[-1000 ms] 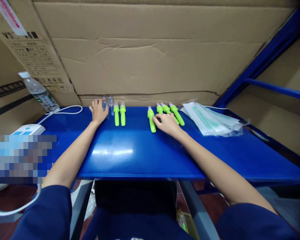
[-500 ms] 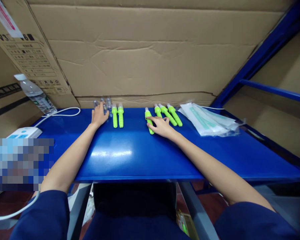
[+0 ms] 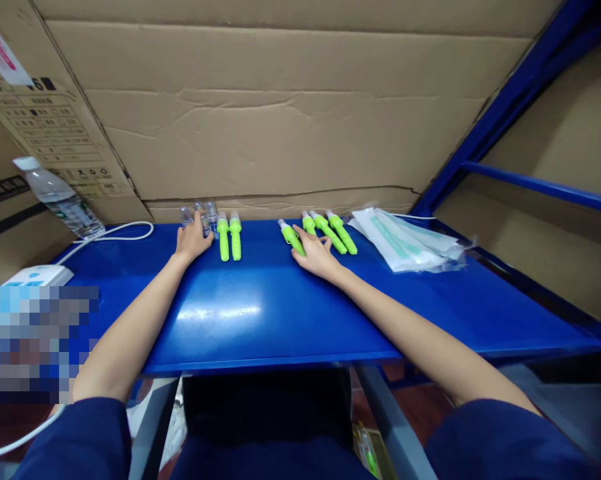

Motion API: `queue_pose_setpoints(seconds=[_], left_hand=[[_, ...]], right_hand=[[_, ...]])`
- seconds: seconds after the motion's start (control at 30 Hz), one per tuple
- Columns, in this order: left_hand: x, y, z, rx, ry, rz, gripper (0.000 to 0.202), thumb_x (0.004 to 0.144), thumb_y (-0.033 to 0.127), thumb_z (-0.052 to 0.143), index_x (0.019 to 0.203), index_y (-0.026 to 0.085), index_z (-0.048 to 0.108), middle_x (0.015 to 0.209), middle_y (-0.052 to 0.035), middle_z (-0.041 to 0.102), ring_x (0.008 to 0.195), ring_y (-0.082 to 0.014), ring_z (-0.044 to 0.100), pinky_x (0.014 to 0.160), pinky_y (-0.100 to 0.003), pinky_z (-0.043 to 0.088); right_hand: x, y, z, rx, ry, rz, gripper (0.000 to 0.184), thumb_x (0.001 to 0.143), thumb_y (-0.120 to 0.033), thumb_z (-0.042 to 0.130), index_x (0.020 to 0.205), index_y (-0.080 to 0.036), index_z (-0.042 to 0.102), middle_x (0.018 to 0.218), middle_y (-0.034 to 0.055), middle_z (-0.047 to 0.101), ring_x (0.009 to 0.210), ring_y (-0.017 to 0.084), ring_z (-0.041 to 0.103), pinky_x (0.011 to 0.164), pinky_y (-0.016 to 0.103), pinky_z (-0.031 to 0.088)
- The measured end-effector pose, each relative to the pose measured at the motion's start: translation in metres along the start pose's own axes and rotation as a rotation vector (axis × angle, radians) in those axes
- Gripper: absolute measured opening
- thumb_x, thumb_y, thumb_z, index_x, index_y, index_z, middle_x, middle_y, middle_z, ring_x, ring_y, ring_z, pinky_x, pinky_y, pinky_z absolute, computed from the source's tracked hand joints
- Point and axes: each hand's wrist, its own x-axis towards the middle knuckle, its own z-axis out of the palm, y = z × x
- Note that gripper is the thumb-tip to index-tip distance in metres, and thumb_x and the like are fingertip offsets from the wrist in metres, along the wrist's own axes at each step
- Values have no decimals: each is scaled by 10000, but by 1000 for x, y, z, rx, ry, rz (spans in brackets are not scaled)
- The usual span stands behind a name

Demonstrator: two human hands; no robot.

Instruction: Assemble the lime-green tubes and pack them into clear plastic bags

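Note:
Along the back of the blue table (image 3: 275,293), my left hand (image 3: 193,239) reaches among several clear plastic caps (image 3: 211,211). Its finger and thumb are apart around one cap; a firm grip on it does not show. Just right of that hand lie two bright green pen-shaped devices with clear tips (image 3: 229,241), side by side. My right hand (image 3: 317,253) has its fingers closed on another green pen-shaped device (image 3: 290,235), tilted with its clear tip toward the back left. Beyond this hand lie several more such green pens (image 3: 341,231), partly hidden by the fingers.
Clear packets with pale green strips (image 3: 405,240) lie at the right. A water bottle (image 3: 63,200) leans at the back left, near a white cable (image 3: 130,230) and a power strip (image 3: 45,275). A cardboard wall (image 3: 280,120) closes off the back; a blue frame (image 3: 495,100) rises at the right.
The green pen under my right hand has turned, its tip swinging left, and my fingers cover more of it. My left hand stays among the caps. The whole view has shifted slightly.

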Motion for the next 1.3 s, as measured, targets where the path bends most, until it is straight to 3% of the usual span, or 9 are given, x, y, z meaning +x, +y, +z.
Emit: queue_pose_setpoints(seconds=[0.17, 0.43, 0.7, 0.93, 1.13, 1.3], left_hand=[[1, -1, 1, -8, 4, 11, 662, 872, 415, 468, 1469, 171, 318, 1201, -221, 700, 1154, -409, 654, 952, -537, 462], [-1, 1, 0, -13, 5, 20, 639, 879, 390, 465, 1458, 159, 328, 1193, -221, 704, 1168, -404, 650, 971, -543, 461], [-3, 5, -3, -4, -11, 35, 646, 871, 385, 484, 1452, 146, 334, 1193, -230, 704, 1141, -411, 662, 949, -526, 480], [-4, 7, -5, -9, -22, 25, 651, 878, 365, 493, 1464, 139, 323, 1203, -230, 696, 1156, -417, 652, 951, -526, 492], [-4, 8, -4, -4, -31, 14, 642, 885, 343, 494, 1467, 142, 311, 1207, -205, 699, 1176, -397, 646, 966, -498, 495], [-5, 8, -5, -4, -25, 16, 638, 891, 338, 500, 1468, 135, 316, 1208, -213, 697, 1163, -394, 655, 954, -491, 506]], right_hand=[[1, -2, 1, -44, -39, -66, 716, 882, -287, 457, 1575, -164, 328, 1628, 146, 317, 1411, 374, 404, 1095, 615, 288], [4, 4, 1, -4, -36, -53, 625, 885, -273, 454, 1497, -146, 447, 1504, 169, 507, 1347, 381, 482, 1096, 679, 251], [5, 0, 0, -67, -81, -110, 720, 880, -256, 464, 1582, -203, 317, 1616, 166, 332, 1411, 374, 428, 1117, 680, 214], [8, 3, 0, 5, -27, -102, 579, 893, -263, 467, 1465, -176, 466, 1417, 173, 591, 1310, 369, 527, 1098, 689, 219], [10, 6, 4, -14, -8, -136, 626, 845, -230, 479, 1463, -136, 443, 1542, 199, 447, 1338, 388, 492, 1081, 660, 266], [12, 4, 3, -17, -35, -162, 649, 822, -176, 474, 1468, -124, 436, 1376, 213, 606, 1227, 375, 575, 1066, 675, 266]])
